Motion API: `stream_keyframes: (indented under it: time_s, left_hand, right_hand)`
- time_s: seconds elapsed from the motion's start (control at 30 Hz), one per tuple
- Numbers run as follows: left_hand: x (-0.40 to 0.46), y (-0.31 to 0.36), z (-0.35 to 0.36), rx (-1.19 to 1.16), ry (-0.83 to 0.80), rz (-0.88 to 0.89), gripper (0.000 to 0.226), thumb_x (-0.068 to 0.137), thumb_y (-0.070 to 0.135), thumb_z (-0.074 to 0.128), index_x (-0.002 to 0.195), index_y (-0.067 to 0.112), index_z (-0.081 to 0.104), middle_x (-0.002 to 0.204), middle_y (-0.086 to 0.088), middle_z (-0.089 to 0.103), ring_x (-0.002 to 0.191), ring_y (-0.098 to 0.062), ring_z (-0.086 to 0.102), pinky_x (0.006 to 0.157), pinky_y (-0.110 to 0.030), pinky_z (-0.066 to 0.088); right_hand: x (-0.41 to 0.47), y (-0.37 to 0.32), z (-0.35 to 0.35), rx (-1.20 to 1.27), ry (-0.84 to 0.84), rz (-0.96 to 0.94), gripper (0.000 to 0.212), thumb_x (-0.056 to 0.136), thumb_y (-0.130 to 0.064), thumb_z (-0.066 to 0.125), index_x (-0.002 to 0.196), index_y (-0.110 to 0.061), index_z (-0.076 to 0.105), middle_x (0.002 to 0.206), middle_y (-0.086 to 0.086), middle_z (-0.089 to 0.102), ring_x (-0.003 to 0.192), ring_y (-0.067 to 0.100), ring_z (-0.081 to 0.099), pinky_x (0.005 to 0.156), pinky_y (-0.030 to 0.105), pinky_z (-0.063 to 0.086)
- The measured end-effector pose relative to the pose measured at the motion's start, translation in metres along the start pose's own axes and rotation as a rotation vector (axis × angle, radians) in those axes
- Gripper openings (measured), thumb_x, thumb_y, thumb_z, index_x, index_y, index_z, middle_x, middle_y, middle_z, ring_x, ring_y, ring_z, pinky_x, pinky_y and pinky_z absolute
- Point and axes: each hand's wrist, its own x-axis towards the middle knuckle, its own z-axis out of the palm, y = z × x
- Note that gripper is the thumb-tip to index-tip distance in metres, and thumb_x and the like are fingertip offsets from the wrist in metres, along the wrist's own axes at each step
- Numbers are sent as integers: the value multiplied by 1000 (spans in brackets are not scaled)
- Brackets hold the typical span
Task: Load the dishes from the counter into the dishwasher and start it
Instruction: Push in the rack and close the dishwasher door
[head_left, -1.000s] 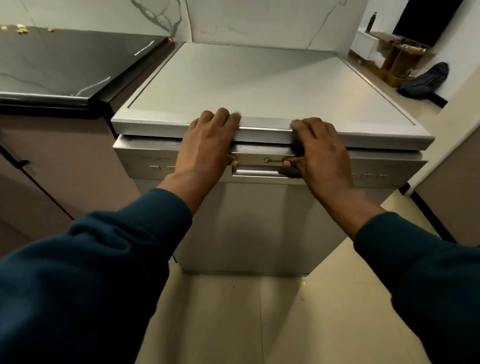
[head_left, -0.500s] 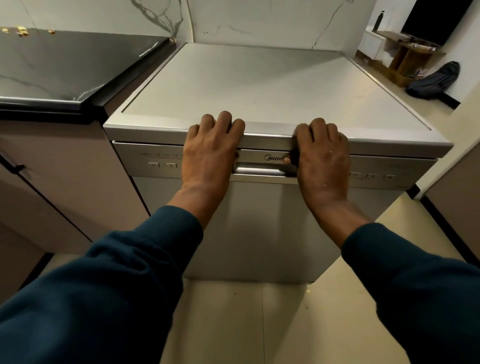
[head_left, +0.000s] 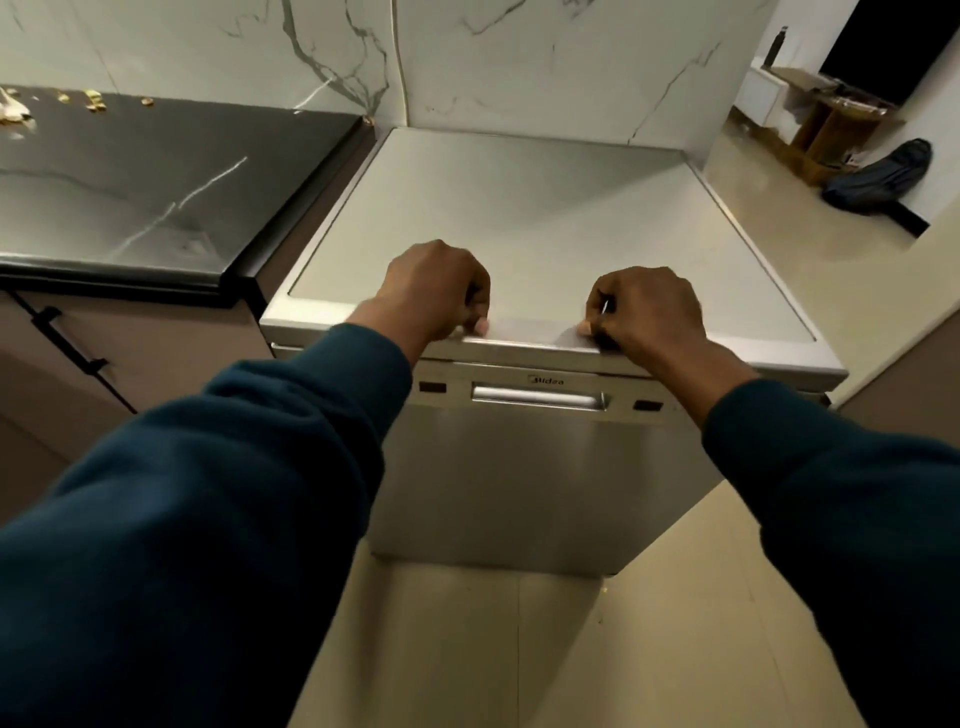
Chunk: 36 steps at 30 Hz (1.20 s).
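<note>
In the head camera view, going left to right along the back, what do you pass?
black countertop → dishwasher top → wooden stand → dark bag

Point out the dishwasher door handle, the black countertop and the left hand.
dishwasher door handle (head_left: 537, 397): head view, middle of the silver bar.
black countertop (head_left: 156, 176): head view, bare top surface.
left hand (head_left: 439, 291): head view, back of hand.

Hidden and cut-off parts at the dishwasher front

The left hand (head_left: 441, 291) and right hand (head_left: 644, 309) curl so their fingertips are mostly hidden; whether they hold anything cannot be told. Both sleeves run off the lower edge. The desk (head_left: 130, 182) is cut off at left, its small scraps (head_left: 93, 101) too blurred to name.
</note>
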Motion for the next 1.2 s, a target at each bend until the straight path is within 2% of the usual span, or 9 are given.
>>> stream_keyframes:
  time_s: [0.03, 0.13, 0.23, 0.3, 0.47, 0.73, 0.87, 1.0, 1.2]
  left_hand:
    - [2, -3, 0, -52, -35, 9, 10, 80, 33, 72, 80, 31, 62, 78, 12, 58, 76, -12, 55, 53, -22, 30]
    - [11, -9, 3, -116, -127, 6, 59, 74, 37, 78, 125, 34, 50, 125, 1, 50, 112, -24, 50, 80, -38, 46]
    - [23, -16, -3, -137, -300, -46, 85, 70, 47, 78, 141, 36, 33, 150, -3, 29, 133, -35, 35, 104, -55, 35]
    - [27, -20, -4, -149, -414, -36, 85, 71, 51, 75, 142, 34, 33, 148, -3, 35, 131, -32, 39, 107, -51, 34]
    - [26, -28, -11, -63, -412, 60, 84, 72, 62, 69, 144, 34, 35, 146, -10, 37, 128, -31, 42, 106, -40, 36]
    - [72, -34, -36, -58, -527, 108, 35, 92, 33, 59, 127, 32, 57, 122, -4, 56, 114, -23, 51, 93, -33, 41]
    - [112, -38, -51, -5, -474, 102, 24, 95, 28, 54, 115, 19, 64, 116, -7, 59, 104, -25, 58, 81, -30, 42]
    - [157, -65, -64, 3, -233, 66, 26, 99, 28, 46, 122, 20, 57, 114, -4, 63, 100, -22, 61, 78, -30, 45]
    - [223, -122, -80, -103, 253, -27, 37, 99, 29, 43, 136, 29, 45, 136, 7, 52, 118, -14, 51, 96, -27, 45]
  right_hand:
    - [11, 1, 0, -11, -104, -10, 15, 80, -30, 75, 89, -25, 64, 89, -1, 65, 85, 19, 56, 69, 29, 39]
    - [31, 2, -1, -44, -336, -50, 35, 84, -24, 72, 113, -28, 54, 121, 8, 52, 104, 23, 48, 87, 37, 44]
    - [37, 0, -7, -90, -433, -94, 55, 89, -21, 66, 137, -32, 42, 149, 6, 27, 132, 28, 28, 110, 43, 31]
    - [38, 0, -8, -139, -488, -130, 61, 89, -21, 65, 142, -32, 38, 150, 5, 27, 133, 29, 30, 111, 43, 30]
    - [44, -4, -17, -116, -509, -115, 56, 87, -24, 66, 139, -33, 46, 137, 1, 44, 115, 25, 53, 96, 38, 46]
    - [125, -30, -40, -252, -750, -196, 20, 85, -21, 71, 104, -26, 75, 108, -4, 70, 94, 15, 65, 85, 29, 52]
    - [166, -52, -33, -266, -983, -164, 12, 85, -15, 69, 95, -12, 74, 88, 1, 75, 60, 8, 66, 66, 24, 53]
    - [215, -70, -26, -245, -834, -169, 26, 92, -34, 62, 92, -10, 70, 95, 6, 73, 74, 18, 68, 78, 30, 55]
    - [278, -89, -10, -71, -309, -338, 30, 100, -37, 43, 128, -27, 47, 117, -2, 58, 102, 21, 58, 80, 30, 43]
